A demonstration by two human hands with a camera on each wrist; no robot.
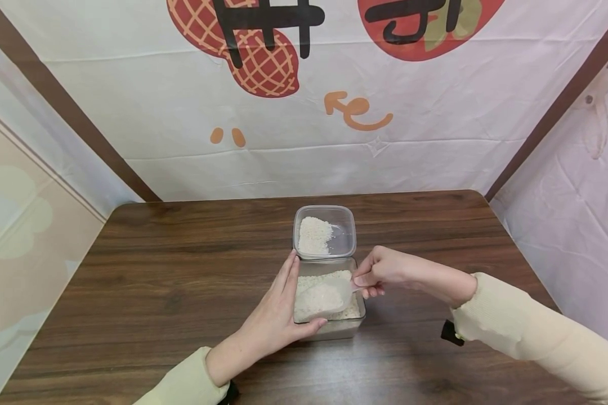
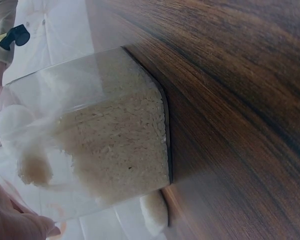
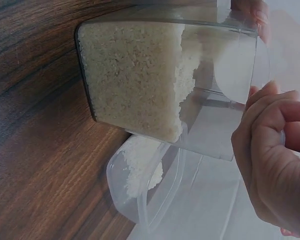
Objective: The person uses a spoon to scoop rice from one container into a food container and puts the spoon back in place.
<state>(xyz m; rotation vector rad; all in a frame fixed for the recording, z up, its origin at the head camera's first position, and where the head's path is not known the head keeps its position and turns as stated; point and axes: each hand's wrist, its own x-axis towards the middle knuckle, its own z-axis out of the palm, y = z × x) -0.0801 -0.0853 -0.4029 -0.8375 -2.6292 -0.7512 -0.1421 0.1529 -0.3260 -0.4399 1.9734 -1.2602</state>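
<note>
1. Pale cream sleeves, ribbed at the right cuff (image 1: 466, 298); we note a small black block (image 1: 452, 333) beside that cuff.
2. Left hand (image 1: 278, 309): fingers straight and unclenched, laid along the left wall of the tall container, thumb stretched over its near rim.
3. Right hand (image 1: 377, 273): fingers and thumb pinching the scoop's handle at the container's right side.
4. Scoop (image 1: 343, 288): translucent, smooth, rounded; we find it tilted within the tall container's mouth, bearing whitish grains.
5. Tall container (image 1: 334, 331): clear, rigid, squarish, upright on the near half of the table; through its wall we see tightly packed rice (image 3: 130, 75) with an uneven top.
6. Small tub (image 1: 344, 241): clear, shallow, round-cornered, just beyond on the far side; a loose white heap (image 1: 314, 235) lies to its left. Contact between the two we cannot tell.
7. Table (image 1: 197, 270): dark brown, streaked wood grain.
8. Far cloth (image 1: 294, 169): white, creased, printed in red, orange and black.
</note>
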